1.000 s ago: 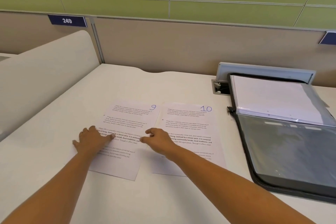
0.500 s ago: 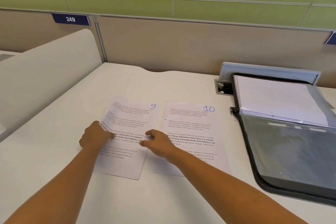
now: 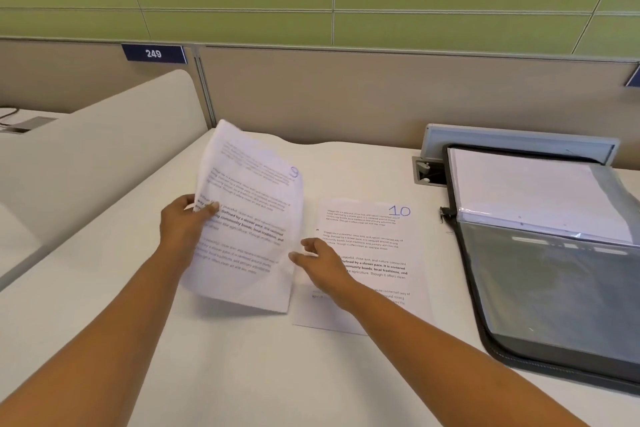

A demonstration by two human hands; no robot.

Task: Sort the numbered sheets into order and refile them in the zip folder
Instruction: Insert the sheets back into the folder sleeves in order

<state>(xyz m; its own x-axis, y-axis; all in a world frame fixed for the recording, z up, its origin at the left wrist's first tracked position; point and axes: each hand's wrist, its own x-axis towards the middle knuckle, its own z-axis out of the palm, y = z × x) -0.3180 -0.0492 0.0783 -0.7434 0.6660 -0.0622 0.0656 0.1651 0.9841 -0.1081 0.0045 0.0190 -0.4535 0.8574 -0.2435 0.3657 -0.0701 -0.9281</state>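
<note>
Left hand (image 3: 183, 229) fingers pinch the left edge of white printed sheet 9 (image 3: 249, 211), now lifted off the white worktop (image 3: 242, 374); right hand (image 3: 322, 263) fingers loosely curled, empty.

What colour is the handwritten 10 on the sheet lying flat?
The handwritten 10 is blue ink, on a white sheet; head view shows it best.

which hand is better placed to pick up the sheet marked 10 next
Right, probably. The right hand looks empty and sits over the left edge of sheet 10, which lies flat on the desk. The left hand is busy gripping sheet 9, tilted up off the desk.
</note>
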